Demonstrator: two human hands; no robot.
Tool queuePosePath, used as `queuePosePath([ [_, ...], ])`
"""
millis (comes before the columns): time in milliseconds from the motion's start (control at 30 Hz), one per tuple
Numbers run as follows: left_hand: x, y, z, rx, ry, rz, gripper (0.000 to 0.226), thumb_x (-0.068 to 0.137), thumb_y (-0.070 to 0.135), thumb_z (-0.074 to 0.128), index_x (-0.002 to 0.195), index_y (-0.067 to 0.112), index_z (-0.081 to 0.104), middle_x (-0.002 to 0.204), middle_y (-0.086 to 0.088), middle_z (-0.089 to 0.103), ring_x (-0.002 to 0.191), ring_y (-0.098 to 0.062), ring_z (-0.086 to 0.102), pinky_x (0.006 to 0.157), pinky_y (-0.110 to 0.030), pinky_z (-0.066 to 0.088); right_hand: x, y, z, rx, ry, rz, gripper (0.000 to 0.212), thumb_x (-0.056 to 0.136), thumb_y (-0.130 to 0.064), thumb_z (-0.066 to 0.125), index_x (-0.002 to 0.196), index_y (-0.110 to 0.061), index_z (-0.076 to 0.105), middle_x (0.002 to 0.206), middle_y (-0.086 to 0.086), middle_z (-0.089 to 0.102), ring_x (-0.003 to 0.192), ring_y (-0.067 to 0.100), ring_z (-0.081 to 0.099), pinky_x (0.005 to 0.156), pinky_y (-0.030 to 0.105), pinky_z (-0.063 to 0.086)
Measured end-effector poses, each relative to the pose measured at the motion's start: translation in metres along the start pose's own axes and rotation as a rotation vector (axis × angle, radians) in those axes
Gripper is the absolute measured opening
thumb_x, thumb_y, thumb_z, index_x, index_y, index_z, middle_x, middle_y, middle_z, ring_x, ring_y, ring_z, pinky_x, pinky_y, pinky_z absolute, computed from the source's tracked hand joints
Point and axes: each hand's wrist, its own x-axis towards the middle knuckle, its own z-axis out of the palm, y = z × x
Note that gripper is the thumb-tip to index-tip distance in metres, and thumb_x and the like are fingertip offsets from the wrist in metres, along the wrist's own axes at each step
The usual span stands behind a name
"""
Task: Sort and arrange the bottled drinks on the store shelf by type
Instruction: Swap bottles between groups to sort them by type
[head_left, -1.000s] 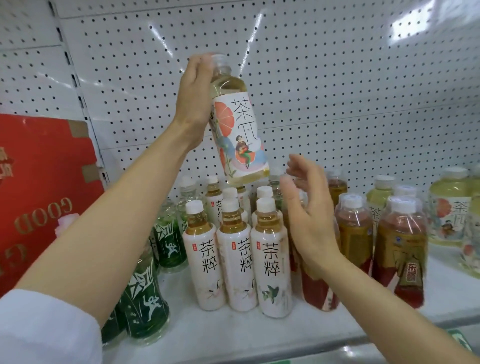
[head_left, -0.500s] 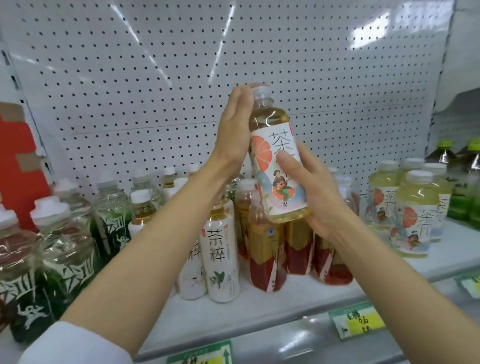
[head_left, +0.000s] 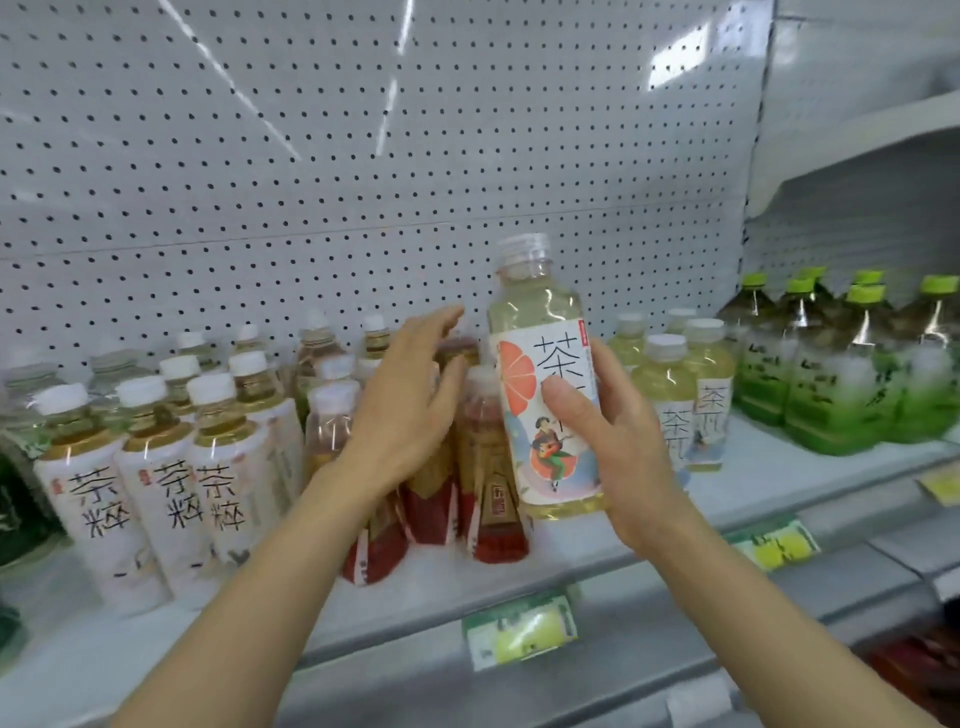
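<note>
From the head camera I see my right hand gripping the grapefruit tea bottle upright above the shelf edge, thumb across its label. My left hand hovers with fingers spread, holding nothing, over the red bottles. Three white-labelled bottles front the left; bare shelf lies beside the pale bottles

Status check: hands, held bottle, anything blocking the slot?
Right hand grips grapefruit-label bottle, upright, above shelf. Left hand open, off it. Matching pale bottles just right. Red-label bottles crowd below the held one.
</note>
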Motion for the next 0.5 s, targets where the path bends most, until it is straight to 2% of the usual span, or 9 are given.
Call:
queuePosePath([
  [67,-0.009,0.009,0.021,0.199,-0.153,0.102,0.07,0.092,0.039,0.065,0.153,0.02,0.036,0.152,-0.004,0.042,0.138,-0.019,0.04,0.115,-0.033,0.033,-0.003,-0.002,-0.034,-0.035,0.039,0.006,0.042,0.083,-0.026,0.071,0.124,-0.021,0.059,0.111,0.003,0.074,0.096,0.023,0.072,0.076,0.034,0.058],
  [133,-0.013,0.019,0.034,0.356,-0.235,0.14,0.096,0.077,0.057,0.075,0.155,0.023,0.031,0.158,-0.007,0.033,0.145,-0.026,0.032,0.12,-0.045,0.029,-0.006,0.0,-0.07,-0.06,0.072,0.013,0.041,0.082,-0.025,0.074,0.12,-0.021,0.06,0.108,0.001,0.075,0.093,0.02,0.072,0.074,0.033,0.058],
  [333,-0.018,0.037,0.042,0.383,-0.264,-0.033,0.119,0.056,0.051,0.092,0.153,0.029,0.027,0.155,-0.002,0.023,0.146,-0.024,0.021,0.116,-0.044,0.036,-0.01,0.008,-0.18,-0.112,0.134,0.009,0.064,0.075,-0.011,0.071,0.136,-0.01,0.05,0.118,0.008,0.07,0.107,0.023,0.067,0.085,0.034,0.058],
  [433,-0.018,0.039,0.038,0.39,-0.355,-0.059,0.138,0.047,0.043,0.098,0.155,0.034,0.013,0.157,0.005,0.007,0.144,-0.023,0.026,0.106,-0.042,0.046,-0.001,0.017,-0.222,-0.145,0.163,0.059,0.081,0.066,-0.025,0.085,0.139,-0.017,0.052,0.121,0.006,0.07,0.112,0.022,0.066,0.087,0.033,0.058],
  [500,-0.019,0.039,0.037,0.438,-0.399,-0.061,0.144,0.047,0.036,0.099,0.155,0.036,0.004,0.158,0.006,0.0,0.129,-0.02,0.042,0.088,-0.032,0.057,0.003,0.027,-0.24,-0.177,0.181,0.109,0.092,0.056,-0.039,0.091,0.138,-0.023,0.054,0.12,0.003,0.071,0.112,0.021,0.067,0.087,0.037,0.057],
])
